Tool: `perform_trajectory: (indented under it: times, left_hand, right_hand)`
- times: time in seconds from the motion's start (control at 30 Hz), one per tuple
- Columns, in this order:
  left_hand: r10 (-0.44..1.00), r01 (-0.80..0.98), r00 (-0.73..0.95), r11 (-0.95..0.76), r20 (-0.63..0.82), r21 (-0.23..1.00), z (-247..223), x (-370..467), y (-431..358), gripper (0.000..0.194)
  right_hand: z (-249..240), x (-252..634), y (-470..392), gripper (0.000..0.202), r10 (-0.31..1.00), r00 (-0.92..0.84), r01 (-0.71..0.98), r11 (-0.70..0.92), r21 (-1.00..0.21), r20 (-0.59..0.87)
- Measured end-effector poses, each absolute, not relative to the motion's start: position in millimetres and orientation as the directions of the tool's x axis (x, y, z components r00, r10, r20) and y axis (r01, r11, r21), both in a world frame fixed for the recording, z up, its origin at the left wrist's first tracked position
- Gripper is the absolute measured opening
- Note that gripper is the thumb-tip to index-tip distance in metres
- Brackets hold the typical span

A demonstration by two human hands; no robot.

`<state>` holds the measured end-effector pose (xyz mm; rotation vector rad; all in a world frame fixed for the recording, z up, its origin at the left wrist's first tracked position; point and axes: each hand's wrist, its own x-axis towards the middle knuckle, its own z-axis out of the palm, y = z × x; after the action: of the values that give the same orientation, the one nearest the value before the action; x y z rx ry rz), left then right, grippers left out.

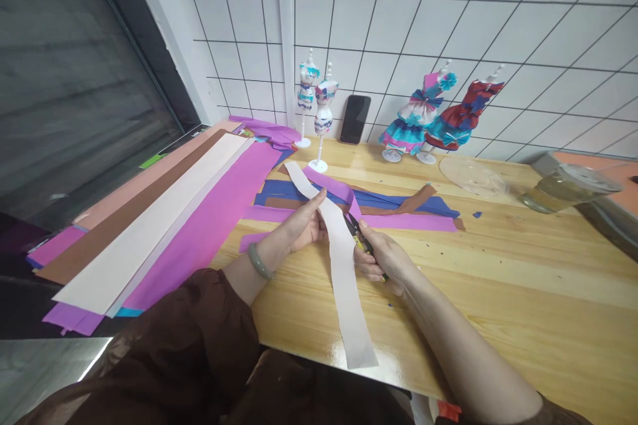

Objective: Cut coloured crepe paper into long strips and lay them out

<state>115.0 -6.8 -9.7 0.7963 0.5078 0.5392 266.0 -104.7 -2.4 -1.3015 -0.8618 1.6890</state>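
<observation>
A long white paper strip (pixel 346 285) hangs over the table toward me. My left hand (pixel 305 226) is closed on it, with the thumb on top near its upper part. My right hand (pixel 386 255) is wrapped round a pair of black and yellow scissors (pixel 359 238), whose dark blades are close to the strip's right edge. Whether the blades touch the paper I cannot tell. Behind both hands lie blue paper strips (pixel 383 199), a purple strip (pixel 409 221) and a brown strip (pixel 417 200).
Wide paper sheets, among them a cream one (pixel 164 212) and a magenta one (pixel 209 212), are stacked at the left. Small mannequins (pixel 323 113), a phone (pixel 355 119) and two dressed mannequins (pixel 413 116) stand by the tiled wall. A glass cup (pixel 568 189) is at the right.
</observation>
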Motion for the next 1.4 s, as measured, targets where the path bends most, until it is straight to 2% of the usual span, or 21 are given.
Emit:
perform_trajectory:
  times: [0.1,0.27,0.43,0.63,0.73,1.1,1.4]
  left_hand:
    - [0.643,-0.292,0.723,0.618,-0.255,0.73,-13.2,112.8,-2.2,0.05]
    - [0.67,-0.286,0.702,0.575,-0.241,0.767,-18.0,110.7,0.7,0.016]
    - [0.74,-0.364,0.654,0.492,-0.16,0.791,-14.3,108.6,2.2,0.011]
    - [0.756,-0.327,0.645,0.406,-0.112,0.853,-13.5,106.3,3.3,0.019]
    - [0.749,-0.282,0.655,0.361,-0.096,0.889,-14.6,106.1,2.9,0.024]
    - [0.754,-0.222,0.651,0.303,-0.09,0.927,-10.4,108.5,0.2,0.03]
    - [0.716,-0.186,0.697,0.225,-0.033,0.956,-15.2,112.3,-5.7,0.043]
  right_hand:
    - [-2.2,264.2,-105.9,0.057,0.911,-0.142,-0.141,-0.406,-0.903,-0.387]
    - [-0.5,262.9,-107.6,0.056,0.928,-0.15,-0.095,-0.357,-0.929,-0.341]
    - [3.1,264.8,-107.8,0.054,0.923,-0.178,-0.102,-0.362,-0.927,-0.341]
    - [7.9,266.8,-108.4,0.03,0.93,-0.199,-0.246,-0.352,-0.903,-0.308]
    - [9.2,268.2,-108.5,0.027,0.927,-0.201,-0.26,-0.363,-0.895,-0.318]
    - [8.2,270.3,-107.1,0.028,0.919,-0.212,-0.262,-0.38,-0.887,-0.331]
    - [11.0,266.8,-106.8,0.047,0.921,-0.235,-0.251,-0.365,-0.897,-0.309]
